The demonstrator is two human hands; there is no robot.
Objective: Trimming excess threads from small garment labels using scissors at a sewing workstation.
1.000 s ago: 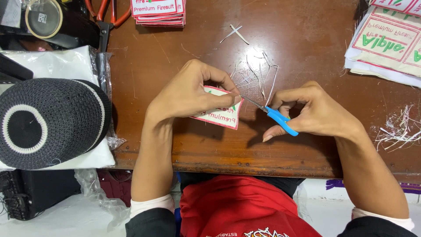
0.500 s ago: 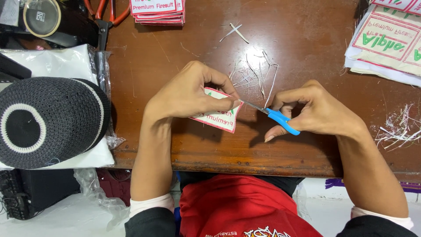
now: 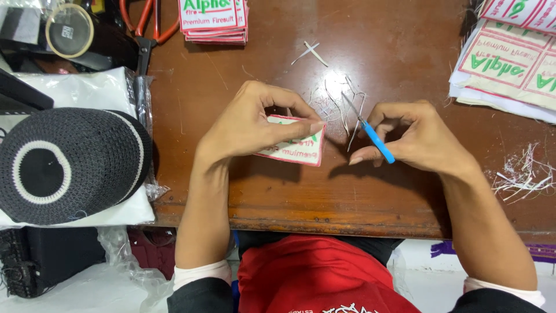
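Since the earlier frame, my right hand (image 3: 420, 142) has been drawing back from the patch, so the metal tip of the blue-handled tool (image 3: 370, 132) is now standing clear of the cloth edge instead of poking at it, and the patch itself has been turning a little under my left fingers.

I am gripping the embroidered patch (image 3: 295, 148) with my left hand (image 3: 255, 124): thumb and fingers are pinching it along its top edge and right corner, the hand arching over it, the wrist resting on the wooden table (image 3: 405, 191). It is lying just in front of me, near the table's front edge, partly hidden under my palm. I am judging it as light and flat, stiff enough to hold its shape yet bendable, not slippery and not fragile; pinching it at the border close to the worked corner should be keeping it steady.

My right hand is closing on the tool like a pen, thumb and forefinger clamping the blue handle, point aiming up and left toward a scatter of white thread clippings (image 3: 341, 104), the forearm angling in from the lower right.

To the left a black knitted cap (image 3: 61, 165) is sitting on white plastic; a stack of similar patches (image 3: 211, 23) is lying at the far edge.
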